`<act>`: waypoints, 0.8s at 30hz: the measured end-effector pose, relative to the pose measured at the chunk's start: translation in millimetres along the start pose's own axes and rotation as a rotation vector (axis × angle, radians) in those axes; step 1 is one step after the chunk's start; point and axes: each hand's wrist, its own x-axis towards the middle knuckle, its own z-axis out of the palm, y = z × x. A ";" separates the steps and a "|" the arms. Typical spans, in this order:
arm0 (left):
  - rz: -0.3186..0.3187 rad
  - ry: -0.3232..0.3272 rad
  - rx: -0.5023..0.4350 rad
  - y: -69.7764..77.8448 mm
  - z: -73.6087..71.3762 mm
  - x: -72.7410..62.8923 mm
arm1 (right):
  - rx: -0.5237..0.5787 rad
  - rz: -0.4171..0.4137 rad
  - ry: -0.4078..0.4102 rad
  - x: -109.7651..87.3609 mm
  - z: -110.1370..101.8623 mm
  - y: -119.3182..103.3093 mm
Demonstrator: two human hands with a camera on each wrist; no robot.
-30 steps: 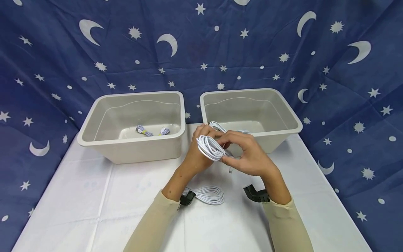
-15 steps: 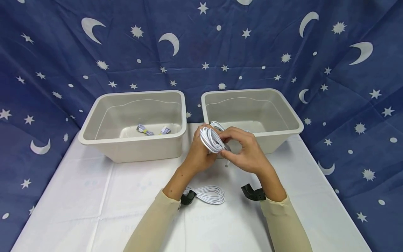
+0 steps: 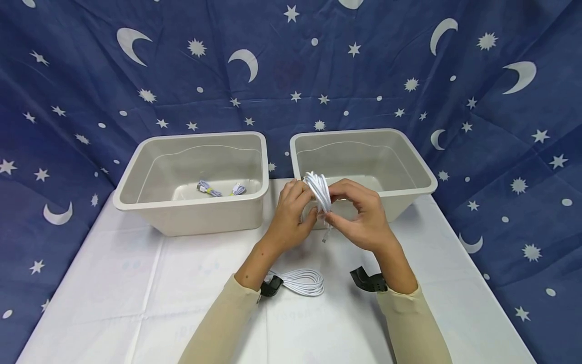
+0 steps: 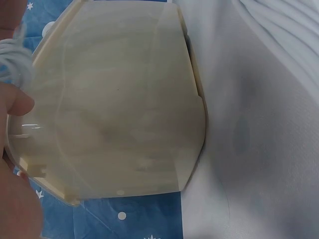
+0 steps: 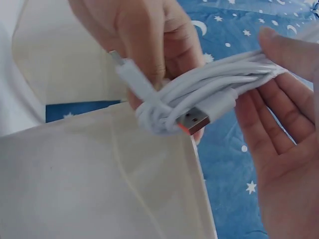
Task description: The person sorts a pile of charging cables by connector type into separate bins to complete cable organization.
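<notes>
Between my two hands is a coiled white USB cable (image 3: 320,189), raised in front of the right bin. My left hand (image 3: 286,215) grips one end of the coil with fingers and thumb. With thumb and fingers, my right hand (image 3: 364,215) pinches the coil near its tied part. In the right wrist view, a USB plug (image 5: 197,121) with an orange insert pokes out of the bundle, and a smaller plug (image 5: 129,74) sticks out near the left hand's fingers. A second white cable coil (image 3: 303,281) lies on the table beside my left wrist.
Two pale grey bins stand at the back, the left bin (image 3: 209,217) and the right bin (image 3: 409,196). Short cable bundles (image 3: 209,189) with yellow ties lie inside the left one. Behind them hangs a blue curtain (image 3: 291,65) with moons and stars.
The coil has turned from leaning left to nearly upright and shifted up and right between the hands. My left thumb now shows at its near side. The coil on the table has stayed put.
</notes>
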 end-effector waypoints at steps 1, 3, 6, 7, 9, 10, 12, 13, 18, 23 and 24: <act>0.004 0.003 -0.006 -0.2 0.2 0.3 | 0.016 -0.009 0.024 0.7 -0.4 -1.6; 0.010 0.007 -0.021 0.3 0.1 0.8 | 0.044 -0.023 0.070 2.0 -0.8 -4.6; 0.011 0.006 -0.031 0.3 0.2 1.1 | 0.054 -0.042 0.134 2.9 -1.4 -7.0; 0.009 0.005 -0.031 0.1 0.3 1.0 | 0.051 -0.047 0.156 2.8 -1.6 -7.1; 0.007 0.006 -0.031 0.2 0.4 0.9 | 0.044 -0.057 0.194 2.4 -2.4 -6.4; 0.006 0.007 -0.030 0.0 0.6 0.7 | 0.040 -0.061 0.212 2.1 -2.6 -5.9; 0.004 0.007 -0.029 0.1 0.7 0.5 | 0.033 -0.072 0.250 1.5 -3.0 -4.5; 0.002 0.006 -0.029 0.1 0.7 0.4 | 0.030 -0.077 0.268 1.3 -3.2 -3.7; -0.006 -0.004 -0.037 1.1 0.3 0.5 | 0.010 -0.097 0.356 2.4 -2.0 -2.5; -0.011 -0.003 -0.035 1.4 0.8 1.4 | 0.006 -0.100 0.418 4.0 -1.8 -2.6; -0.013 -0.004 -0.035 1.7 0.9 1.7 | 0.006 -0.095 0.434 4.1 -2.0 -2.8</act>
